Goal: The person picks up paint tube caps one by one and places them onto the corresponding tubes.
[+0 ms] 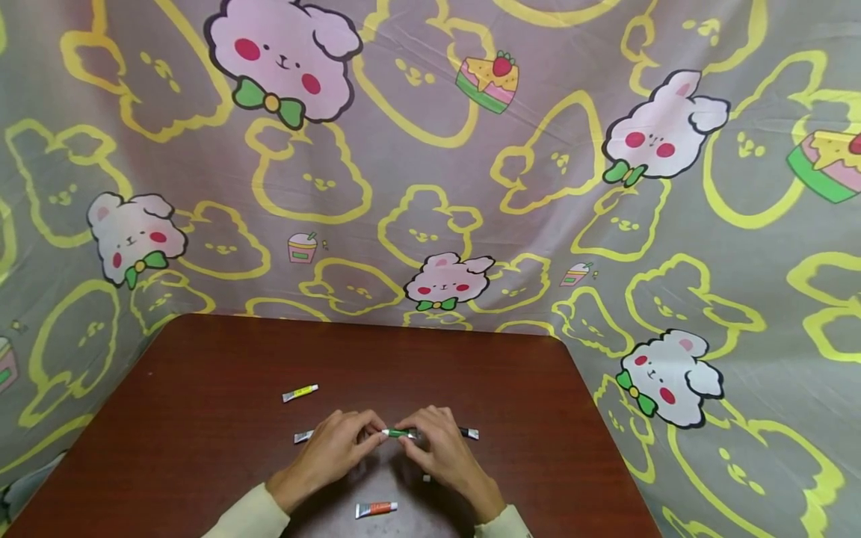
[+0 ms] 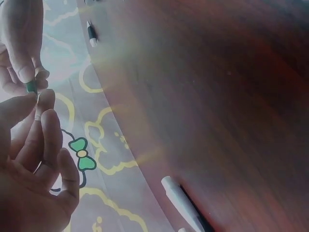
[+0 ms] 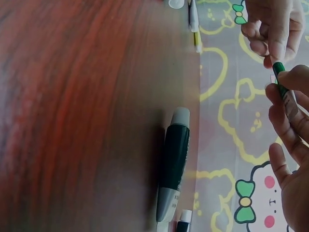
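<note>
Tube [image 1: 398, 433] pinched between my left hand [image 1: 334, 447] and right hand [image 1: 440, 448]: green. Table [image 1: 202, 418]: dark reddish-brown wood grain. Other tubes on it: one yellow [image 1: 300, 392], one orange [image 1: 376, 509], one dark green with grey end [image 3: 172, 162]. Backdrop cloth [image 1: 538, 224]: grey, yellow bear outlines, pink bears with green bows.
</note>
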The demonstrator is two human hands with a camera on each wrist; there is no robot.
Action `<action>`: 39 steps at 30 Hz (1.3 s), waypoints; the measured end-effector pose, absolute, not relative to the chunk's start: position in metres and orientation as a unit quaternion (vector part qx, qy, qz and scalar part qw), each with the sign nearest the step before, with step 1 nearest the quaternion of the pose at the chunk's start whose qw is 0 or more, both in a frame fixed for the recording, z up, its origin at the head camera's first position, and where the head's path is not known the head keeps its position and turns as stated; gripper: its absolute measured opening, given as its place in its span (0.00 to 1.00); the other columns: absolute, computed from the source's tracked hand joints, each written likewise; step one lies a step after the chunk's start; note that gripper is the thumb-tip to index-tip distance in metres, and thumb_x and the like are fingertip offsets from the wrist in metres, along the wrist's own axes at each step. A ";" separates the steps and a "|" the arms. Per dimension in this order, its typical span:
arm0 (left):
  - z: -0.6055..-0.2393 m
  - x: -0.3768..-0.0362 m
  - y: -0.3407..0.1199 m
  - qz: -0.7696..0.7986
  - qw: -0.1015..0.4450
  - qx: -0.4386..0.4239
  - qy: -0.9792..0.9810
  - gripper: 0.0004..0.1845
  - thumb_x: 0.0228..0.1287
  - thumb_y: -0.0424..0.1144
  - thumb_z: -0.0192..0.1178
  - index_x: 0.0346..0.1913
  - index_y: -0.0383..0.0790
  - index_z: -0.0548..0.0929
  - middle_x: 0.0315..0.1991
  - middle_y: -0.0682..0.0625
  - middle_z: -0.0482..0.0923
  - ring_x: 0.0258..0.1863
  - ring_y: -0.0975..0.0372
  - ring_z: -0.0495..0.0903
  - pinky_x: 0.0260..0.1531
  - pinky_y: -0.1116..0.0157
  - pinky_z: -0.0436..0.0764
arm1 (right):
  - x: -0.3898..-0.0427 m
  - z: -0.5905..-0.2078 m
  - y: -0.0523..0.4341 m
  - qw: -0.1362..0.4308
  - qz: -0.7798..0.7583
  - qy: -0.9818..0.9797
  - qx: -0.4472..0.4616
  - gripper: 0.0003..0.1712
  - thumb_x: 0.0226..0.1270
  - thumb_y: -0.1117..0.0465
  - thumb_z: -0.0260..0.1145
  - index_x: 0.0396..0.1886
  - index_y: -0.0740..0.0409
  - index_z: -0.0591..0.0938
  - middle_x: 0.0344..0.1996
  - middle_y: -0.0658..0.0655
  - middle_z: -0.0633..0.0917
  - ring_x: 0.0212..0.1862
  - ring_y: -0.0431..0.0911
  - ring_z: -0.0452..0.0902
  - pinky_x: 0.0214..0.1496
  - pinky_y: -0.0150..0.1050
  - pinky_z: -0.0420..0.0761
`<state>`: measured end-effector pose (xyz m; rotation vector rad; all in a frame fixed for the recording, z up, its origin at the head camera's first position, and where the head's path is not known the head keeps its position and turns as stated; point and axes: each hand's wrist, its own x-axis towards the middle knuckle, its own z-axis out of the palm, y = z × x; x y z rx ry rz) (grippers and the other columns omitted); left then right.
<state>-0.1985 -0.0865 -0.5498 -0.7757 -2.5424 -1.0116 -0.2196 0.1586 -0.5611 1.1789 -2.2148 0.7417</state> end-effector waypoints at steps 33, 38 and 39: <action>-0.554 -0.198 -0.085 -0.342 0.183 -0.294 -0.873 0.08 0.63 0.39 0.79 0.40 0.54 0.88 0.28 0.68 0.87 0.25 0.82 0.71 0.32 0.72 0.67 | -0.219 -0.566 0.160 0.269 0.260 -0.817 0.438 0.17 0.63 0.63 0.81 0.49 0.46 0.88 0.41 0.40 0.91 0.42 0.36 0.81 0.54 0.39 0.76; -0.556 -0.199 -0.085 -0.325 0.210 -0.307 -0.870 0.08 0.63 0.40 0.79 0.39 0.54 0.88 0.28 0.68 0.87 0.25 0.79 0.75 0.32 0.71 0.68 | -0.219 -0.566 0.159 0.269 0.257 -0.817 0.441 0.16 0.63 0.62 0.81 0.48 0.46 0.89 0.40 0.41 0.91 0.42 0.36 0.82 0.55 0.39 0.76; -0.556 -0.199 -0.086 -0.321 0.218 -0.312 -0.867 0.08 0.63 0.40 0.79 0.39 0.54 0.88 0.28 0.68 0.87 0.25 0.77 0.76 0.32 0.71 0.68 | -0.219 -0.566 0.159 0.269 0.255 -0.816 0.443 0.15 0.63 0.62 0.81 0.48 0.46 0.89 0.40 0.41 0.91 0.42 0.36 0.82 0.54 0.39 0.75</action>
